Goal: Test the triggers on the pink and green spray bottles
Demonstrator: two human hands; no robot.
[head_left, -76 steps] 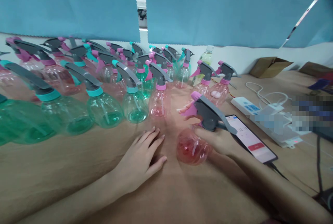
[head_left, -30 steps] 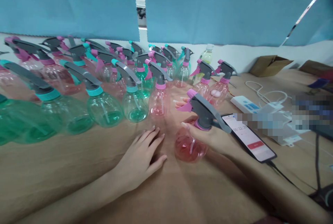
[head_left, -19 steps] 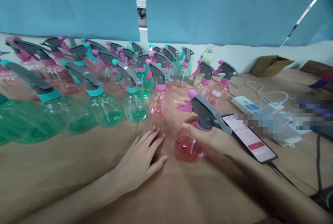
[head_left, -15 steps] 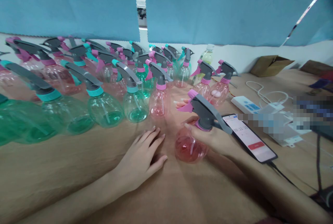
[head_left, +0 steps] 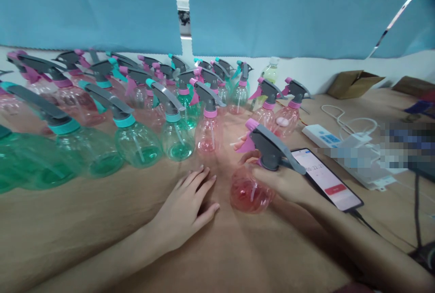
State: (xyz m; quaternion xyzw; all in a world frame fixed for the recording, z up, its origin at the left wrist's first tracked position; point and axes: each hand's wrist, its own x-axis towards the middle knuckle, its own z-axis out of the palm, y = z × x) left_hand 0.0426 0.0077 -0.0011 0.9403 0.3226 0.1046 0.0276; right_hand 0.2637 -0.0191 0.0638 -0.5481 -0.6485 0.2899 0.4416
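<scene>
The right hand [head_left: 277, 182] grasps the neck of the spray bottle [head_left: 251, 195], with the thumb on the near side and fingers around the trigger [head_left: 247, 142]. This bottle is pink, with some liquid inside, and it is in front of the person, a little to the right of the left hand [head_left: 185, 209]. Whether its base touches the table [head_left: 204, 261], it is not possible to tell. The left hand is released and holds nothing; it lies palm down on the table, the fingers a little spread.

To the left and behind stand many other bottles, green and pink. The front row ends with 1 green bottle [head_left: 177, 143] and 1 pink bottle [head_left: 208, 135], side by side. 2 more pink bottles stand behind the grasped bottle. The phone [head_left: 329, 180] lies beside the right forearm, near the power strip [head_left: 319, 135].
</scene>
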